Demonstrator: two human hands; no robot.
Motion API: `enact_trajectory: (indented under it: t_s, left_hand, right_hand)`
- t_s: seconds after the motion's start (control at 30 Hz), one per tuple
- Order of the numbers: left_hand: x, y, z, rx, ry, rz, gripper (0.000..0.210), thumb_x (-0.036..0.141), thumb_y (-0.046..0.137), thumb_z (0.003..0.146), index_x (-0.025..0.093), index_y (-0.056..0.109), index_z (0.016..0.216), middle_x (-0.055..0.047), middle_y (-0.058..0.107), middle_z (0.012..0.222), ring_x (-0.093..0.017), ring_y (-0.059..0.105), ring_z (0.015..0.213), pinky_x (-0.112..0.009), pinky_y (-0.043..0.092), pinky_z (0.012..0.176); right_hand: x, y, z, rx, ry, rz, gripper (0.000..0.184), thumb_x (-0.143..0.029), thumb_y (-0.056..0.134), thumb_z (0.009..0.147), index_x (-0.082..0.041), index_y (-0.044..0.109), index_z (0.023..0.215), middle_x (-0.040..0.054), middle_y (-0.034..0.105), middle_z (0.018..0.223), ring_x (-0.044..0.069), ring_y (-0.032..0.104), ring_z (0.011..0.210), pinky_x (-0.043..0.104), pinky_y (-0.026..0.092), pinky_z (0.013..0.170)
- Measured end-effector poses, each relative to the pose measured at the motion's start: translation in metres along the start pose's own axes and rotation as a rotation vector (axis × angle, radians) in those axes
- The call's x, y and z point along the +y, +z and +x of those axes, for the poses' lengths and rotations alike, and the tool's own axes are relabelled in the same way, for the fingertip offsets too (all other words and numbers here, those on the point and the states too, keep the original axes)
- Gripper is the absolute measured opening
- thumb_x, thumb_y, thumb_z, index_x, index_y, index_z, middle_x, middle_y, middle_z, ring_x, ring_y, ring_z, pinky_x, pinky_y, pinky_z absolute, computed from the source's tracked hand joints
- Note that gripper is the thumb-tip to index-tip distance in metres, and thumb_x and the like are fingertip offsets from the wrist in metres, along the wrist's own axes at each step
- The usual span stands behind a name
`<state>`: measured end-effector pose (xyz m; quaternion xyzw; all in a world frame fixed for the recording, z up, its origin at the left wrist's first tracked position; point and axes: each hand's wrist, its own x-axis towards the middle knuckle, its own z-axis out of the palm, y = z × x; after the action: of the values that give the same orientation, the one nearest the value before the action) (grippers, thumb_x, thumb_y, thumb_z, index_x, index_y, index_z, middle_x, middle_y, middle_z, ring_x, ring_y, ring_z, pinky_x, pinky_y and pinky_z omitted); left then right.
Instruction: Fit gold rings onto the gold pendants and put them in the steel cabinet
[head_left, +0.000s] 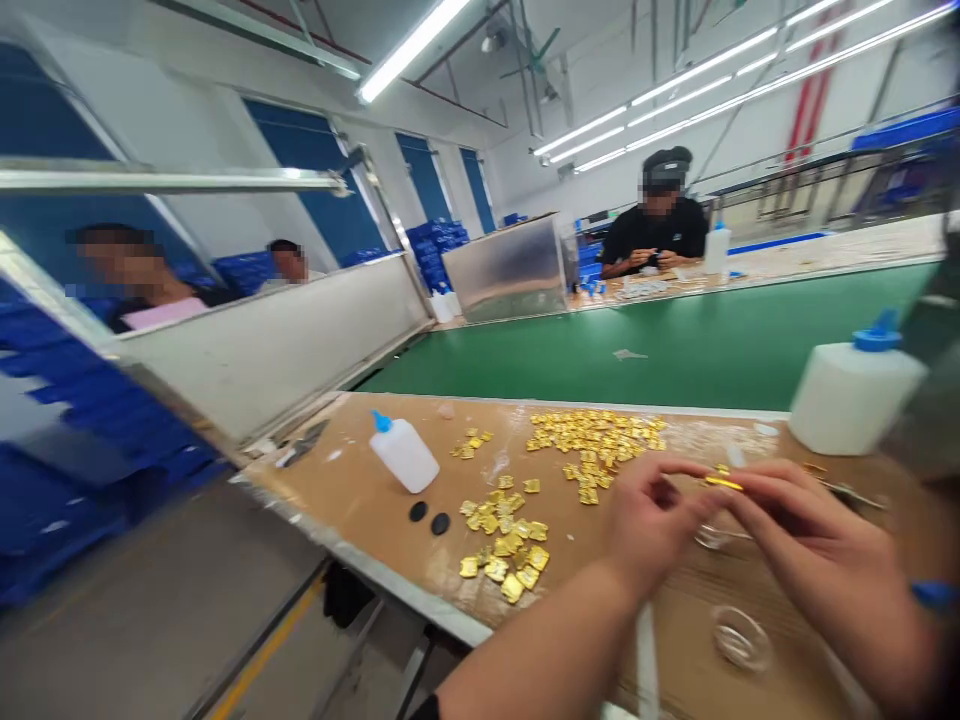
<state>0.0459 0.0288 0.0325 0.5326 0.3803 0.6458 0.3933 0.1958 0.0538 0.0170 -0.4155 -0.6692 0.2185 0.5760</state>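
Between the fingertips of both hands is a small shiny gold piece (724, 480), held just above the bench. My left hand (652, 510) pinches its left side with thumb and forefinger. From the right, the fingers of my right hand (810, 530) close on the same piece. Many similar gold square pieces (600, 435) are heaped beyond my left hand, and a looser group (510, 545) lies to its left. Under my hands is a clear round ring-shaped item (711, 537), partly hidden. A second clear round item (741, 640) rests nearer to me.
A white squeeze bottle with blue cap (405, 455) leans at left, beside two black discs (429, 517). A larger white bottle (855, 395) stands at right. Behind the brown bench (360, 500) runs a green conveyor belt (525, 355). A co-worker (652, 225) sits across it.
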Motion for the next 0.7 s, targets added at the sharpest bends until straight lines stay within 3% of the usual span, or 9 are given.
enact_trajectory:
  t_s: [0.13,0.3,0.47,0.7]
  left_hand:
    - [-0.004,-0.001,0.001,-0.021,-0.172,-0.136,0.044,0.056,0.079,0.081,0.016,0.07,0.096,-0.001,0.067,0.08,-0.005,0.049,0.048,-0.019,0.04,0.045]
    - [-0.006,-0.005,0.001,-0.064,-0.231,-0.263,0.037,0.047,0.081,0.082,0.017,0.066,0.098,0.005,0.062,0.068,-0.004,0.048,0.04,-0.014,0.035,0.039]
    - [-0.002,-0.007,-0.002,-0.093,-0.247,-0.315,0.037,0.043,0.082,0.082,0.018,0.064,0.102,0.005,0.063,0.069,-0.004,0.05,0.042,-0.013,0.037,0.04]
    - [0.003,-0.006,-0.002,-0.112,-0.214,-0.394,0.038,0.039,0.086,0.078,0.02,0.066,0.104,0.005,0.066,0.074,-0.003,0.048,0.043,-0.012,0.04,0.039]
  right_hand:
    - [-0.021,-0.005,0.0,-0.009,-0.232,0.081,0.01,-0.027,0.069,0.094,-0.023,0.078,0.099,0.0063,0.066,0.095,0.018,0.065,0.084,0.026,0.053,0.065]
    - [-0.021,-0.009,0.001,-0.069,-0.352,0.012,0.02,-0.017,0.066,0.096,-0.022,0.076,0.112,0.0058,0.061,0.096,0.015,0.063,0.081,0.026,0.053,0.066]
    - [-0.026,-0.012,-0.001,-0.071,-0.406,-0.006,0.019,-0.016,0.066,0.096,-0.021,0.075,0.112,0.0063,0.061,0.099,0.015,0.064,0.083,0.027,0.054,0.068]
    - [-0.027,-0.012,-0.003,-0.098,-0.372,0.057,0.023,-0.018,0.068,0.096,-0.023,0.07,0.118,0.006,0.062,0.108,0.011,0.061,0.074,0.024,0.055,0.062]
